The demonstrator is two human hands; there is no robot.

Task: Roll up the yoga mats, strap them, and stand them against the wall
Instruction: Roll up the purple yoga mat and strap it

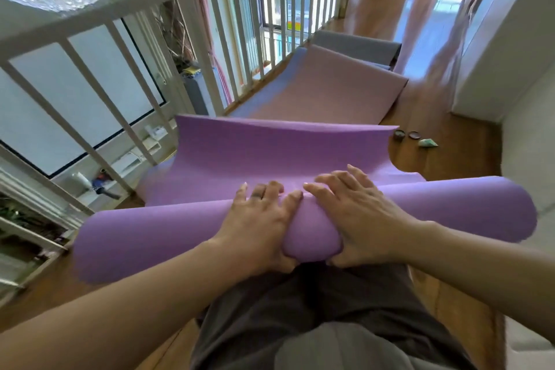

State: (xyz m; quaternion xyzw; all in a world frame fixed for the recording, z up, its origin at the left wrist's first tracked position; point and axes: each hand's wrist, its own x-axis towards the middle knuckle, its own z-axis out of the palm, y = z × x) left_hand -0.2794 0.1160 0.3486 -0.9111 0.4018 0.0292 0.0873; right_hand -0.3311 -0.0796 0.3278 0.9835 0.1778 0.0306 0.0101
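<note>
A purple yoga mat (270, 153) lies on the wooden floor in front of me, its near part wound into a thick roll (156, 237) that spans the view. My left hand (261, 219) and my right hand (357, 213) press side by side on the middle of the roll, fingers spread over its top and thumbs under it. The mat's unrolled far end curls upward. Beyond it a pink mat (324, 90) lies flat, and a grey mat (357, 45) lies further back.
A white railing (180, 39) runs along the left of the mats, with an open drop behind it. A white wall (510, 39) stands on the right. Two small round items (405, 135) and a green wedge (428, 143) lie on the floor (450, 156).
</note>
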